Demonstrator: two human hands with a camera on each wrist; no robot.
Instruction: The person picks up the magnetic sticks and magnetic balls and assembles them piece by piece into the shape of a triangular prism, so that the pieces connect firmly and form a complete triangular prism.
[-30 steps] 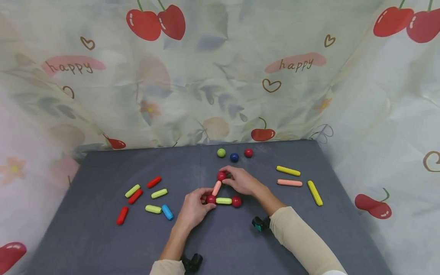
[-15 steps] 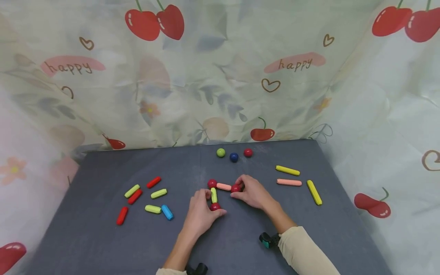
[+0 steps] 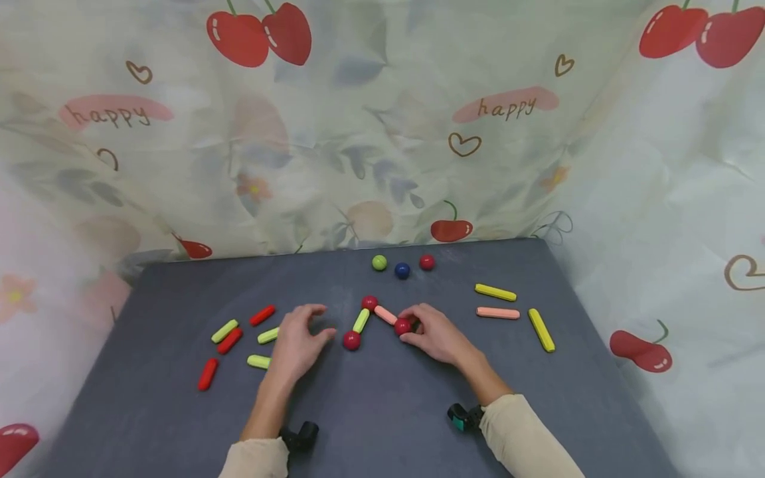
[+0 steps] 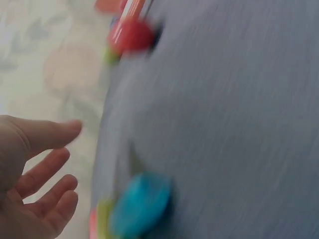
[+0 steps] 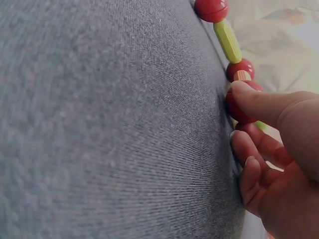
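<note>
My right hand [image 3: 439,337] pinches a red ball [image 3: 403,326] between thumb and fingers. That ball ends a bent chain: a pink rod [image 3: 386,315] runs from it to a second red ball [image 3: 370,303] at the corner. From the corner a light green rod [image 3: 361,320] leads to a third red ball [image 3: 352,340], the free end. My left hand [image 3: 295,342] holds nothing; its thumb and fingers are spread apart beside the loose rods on the left. The left wrist view shows a blue rod [image 4: 142,205], blurred, which the left hand hides in the head view.
Loose red rods [image 3: 208,374] and light green rods [image 3: 224,331] lie on the left of the dark grey table [image 3: 382,425]. Yellow rods [image 3: 540,330] and a pink rod [image 3: 498,313] lie right. Green [image 3: 379,263], blue [image 3: 402,270] and red balls [image 3: 427,262] sit at the back.
The chain has swung round on the table, its corner now pointing away from me. My left hand has let go of it and moved left to the loose rods; my right hand still pinches an end ball.
</note>
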